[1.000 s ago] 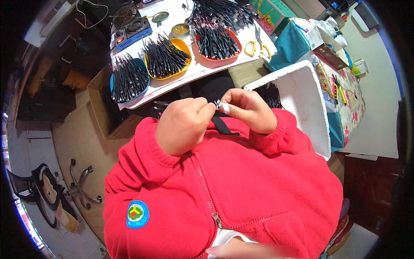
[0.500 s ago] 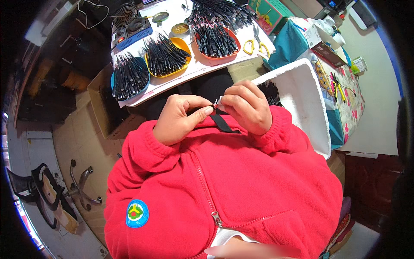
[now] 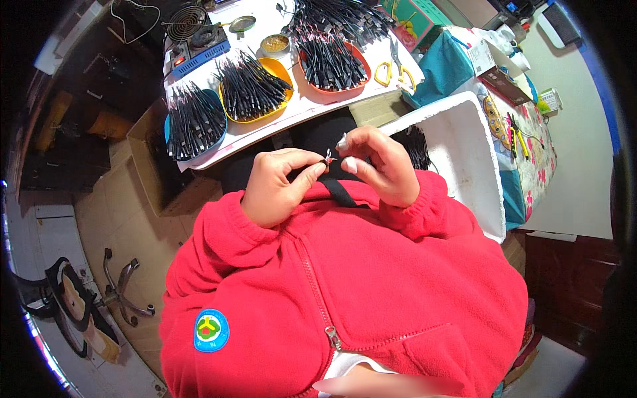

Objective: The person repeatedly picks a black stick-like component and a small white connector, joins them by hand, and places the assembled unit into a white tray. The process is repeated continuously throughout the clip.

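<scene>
My left hand (image 3: 282, 184) is closed, its thumb and index finger pinching a black cable (image 3: 340, 194) near one end. Thin red and white wires (image 3: 329, 156) stick out past those fingertips, and the cable hangs down in front of the red jacket. Just right of the wire ends is my right hand (image 3: 385, 167), thumb and index finger parted with nothing seen between them. White coverings (image 3: 342, 142) wrap tips of its fingers. Whether the right fingertips still touch a wire is too small to tell.
On the white table, bundles of black cables fill a blue tray (image 3: 222, 126), a yellow tray (image 3: 290, 87) and a red tray (image 3: 366, 81). Yellow-handled scissors (image 3: 396, 61) lie beside them. A white foam box (image 3: 481, 166) with more cables stands at my right, a cardboard box (image 3: 149, 174) at left.
My right hand's thumb and index finger have come apart and drawn back from the wire ends. My left hand keeps its pinch on the cable. The view has shifted slightly.
</scene>
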{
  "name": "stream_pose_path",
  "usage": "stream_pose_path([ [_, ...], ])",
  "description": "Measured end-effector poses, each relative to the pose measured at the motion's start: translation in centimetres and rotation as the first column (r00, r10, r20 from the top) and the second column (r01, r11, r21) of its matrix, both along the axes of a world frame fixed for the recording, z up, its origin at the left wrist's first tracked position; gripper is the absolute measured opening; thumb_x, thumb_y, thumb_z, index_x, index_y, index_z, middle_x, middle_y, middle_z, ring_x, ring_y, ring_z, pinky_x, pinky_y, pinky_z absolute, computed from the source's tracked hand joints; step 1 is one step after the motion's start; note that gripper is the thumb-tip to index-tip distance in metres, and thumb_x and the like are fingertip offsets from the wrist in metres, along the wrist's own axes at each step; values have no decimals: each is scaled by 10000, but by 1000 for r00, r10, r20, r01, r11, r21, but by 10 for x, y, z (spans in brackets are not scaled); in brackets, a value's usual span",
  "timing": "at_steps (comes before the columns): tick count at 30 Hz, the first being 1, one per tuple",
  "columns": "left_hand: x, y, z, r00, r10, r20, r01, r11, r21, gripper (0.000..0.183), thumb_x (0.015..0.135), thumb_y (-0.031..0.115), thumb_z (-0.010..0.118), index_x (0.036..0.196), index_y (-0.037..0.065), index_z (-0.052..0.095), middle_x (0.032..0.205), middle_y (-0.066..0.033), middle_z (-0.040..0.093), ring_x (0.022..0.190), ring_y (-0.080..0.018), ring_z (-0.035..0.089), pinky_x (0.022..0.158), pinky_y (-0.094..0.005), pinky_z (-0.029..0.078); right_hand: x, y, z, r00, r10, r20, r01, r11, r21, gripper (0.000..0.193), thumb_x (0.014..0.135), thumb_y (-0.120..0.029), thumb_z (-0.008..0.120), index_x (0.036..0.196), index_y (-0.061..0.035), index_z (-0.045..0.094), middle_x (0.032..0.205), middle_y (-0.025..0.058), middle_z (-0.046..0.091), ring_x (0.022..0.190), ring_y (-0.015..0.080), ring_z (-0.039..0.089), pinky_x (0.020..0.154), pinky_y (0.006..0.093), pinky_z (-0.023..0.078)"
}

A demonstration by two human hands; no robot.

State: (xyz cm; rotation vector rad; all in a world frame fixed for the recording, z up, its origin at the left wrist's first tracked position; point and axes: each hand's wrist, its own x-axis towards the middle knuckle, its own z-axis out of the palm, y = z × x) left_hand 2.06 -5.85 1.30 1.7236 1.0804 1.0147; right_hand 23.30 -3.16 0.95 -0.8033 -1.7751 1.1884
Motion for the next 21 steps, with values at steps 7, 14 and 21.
stream_pose_path([
  [7,-4,-8,3,979,-43,198,91,966,-242,151,925,66,611,1006,-38,684,847,-37,680,717,-57,566,646,-206,464,-12,6,14,959,-168,229,-22,759,651,247,705,20,714,893,-32,565,846,91,575,786,279,569,675,340,475],
  [14,-15,-13,3,871,-106,481,306,882,-359,132,914,71,620,948,-36,690,790,-18,653,659,-43,523,602,-202,431,-1,-2,21,991,110,80,-121,980,157,163,833,-34,674,970,-30,587,917,84,602,894,188,590,711,307,469],
  [21,-14,-12,-4,728,-146,670,465,823,-327,177,909,124,631,972,-40,656,817,-81,651,619,-86,509,557,-208,403,-6,-3,28,978,129,165,-198,825,529,264,711,49,678,948,-27,592,859,108,577,821,292,578,707,362,484],
])
